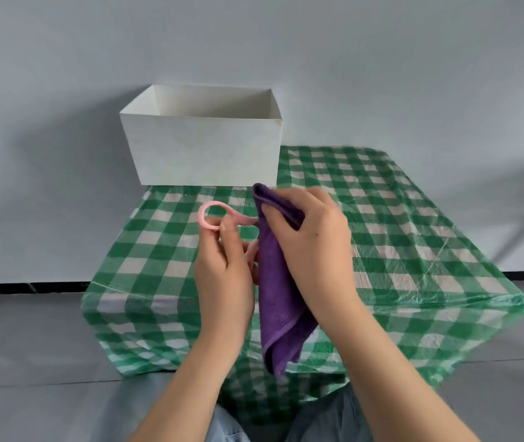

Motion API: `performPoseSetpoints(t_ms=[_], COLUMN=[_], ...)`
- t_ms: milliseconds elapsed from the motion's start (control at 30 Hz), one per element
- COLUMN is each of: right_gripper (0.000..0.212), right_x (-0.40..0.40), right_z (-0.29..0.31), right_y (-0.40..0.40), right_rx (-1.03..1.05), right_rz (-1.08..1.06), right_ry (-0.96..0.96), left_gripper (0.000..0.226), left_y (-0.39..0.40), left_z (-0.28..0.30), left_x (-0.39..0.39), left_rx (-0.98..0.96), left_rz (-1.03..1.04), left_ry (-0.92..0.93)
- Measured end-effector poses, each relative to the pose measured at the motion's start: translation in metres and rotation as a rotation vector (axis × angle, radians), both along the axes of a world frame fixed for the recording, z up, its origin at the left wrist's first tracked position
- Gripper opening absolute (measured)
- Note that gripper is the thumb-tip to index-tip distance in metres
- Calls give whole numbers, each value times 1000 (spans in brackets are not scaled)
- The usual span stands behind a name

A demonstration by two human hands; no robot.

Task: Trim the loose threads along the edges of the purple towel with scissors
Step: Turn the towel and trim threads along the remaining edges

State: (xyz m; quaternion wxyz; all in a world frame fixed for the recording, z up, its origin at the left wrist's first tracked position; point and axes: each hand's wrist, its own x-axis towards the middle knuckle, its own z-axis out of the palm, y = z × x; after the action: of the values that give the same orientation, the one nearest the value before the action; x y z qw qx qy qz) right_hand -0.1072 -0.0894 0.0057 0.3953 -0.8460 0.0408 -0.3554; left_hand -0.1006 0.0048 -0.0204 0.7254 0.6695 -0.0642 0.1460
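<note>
My right hand (pixel 308 247) grips the purple towel (pixel 278 301) near its top corner and holds it up above the table, so the cloth hangs folded down toward my lap. My left hand (pixel 225 275) holds pink-handled scissors (pixel 213 215), thumb through the upper loop, right beside the towel's left edge. The scissor blades are hidden behind the towel and my fingers.
A small table under a green-and-white checked plastic cloth (pixel 397 237) stands in front of me. An open white box (pixel 203 138) sits at its far left corner against the grey wall. Grey floor lies to either side, and my knees show below.
</note>
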Motion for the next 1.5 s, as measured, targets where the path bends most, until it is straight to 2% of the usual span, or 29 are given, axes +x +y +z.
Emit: performPoseSetpoints(t_ms=[167,200,433,633,733,800,900,1000,1133,1300,1400,1500], right_gripper=[2,5,9,6,6,6,8,2,4,10,11,10], right_x=[-1,-2,-6,-5,-6,-8,-13,-8,-3,-1,-2,-1], right_z=[-14,-15,-21,-22,-23,-24,-21,-17,-17,-19,-18,-19], right_y=[11,12,22,27,26,25,21,17,21,26,28,28], right_rx=[354,407,439,468,420,429,551,578,413,258,222,256], right_rz=[45,47,42,31,53,69,39,-39,-83,-94,-98,-91], right_ry=[63,58,25,52,132,148,77,17,12,17,19,28], left_gripper=[19,18,37,28,19,21,27,25,24,16,22,24], left_y=[0,0,-3,-5,-2,-1,-2,-4,-6,-2,0,-2], left_z=[-5,-6,-3,-2,-5,-6,-4,-2,-4,-11,-6,-6], left_x=[3,4,4,11,10,9,8,6,5,5,4,6], left_rx=[88,110,198,215,147,34,-183,-251,-152,84,218,257], left_rz=[89,108,167,150,132,107,60,45,60,124,155,150], left_ry=[-51,-75,-192,-160,-88,-8,134,160,67,-87,-159,-152])
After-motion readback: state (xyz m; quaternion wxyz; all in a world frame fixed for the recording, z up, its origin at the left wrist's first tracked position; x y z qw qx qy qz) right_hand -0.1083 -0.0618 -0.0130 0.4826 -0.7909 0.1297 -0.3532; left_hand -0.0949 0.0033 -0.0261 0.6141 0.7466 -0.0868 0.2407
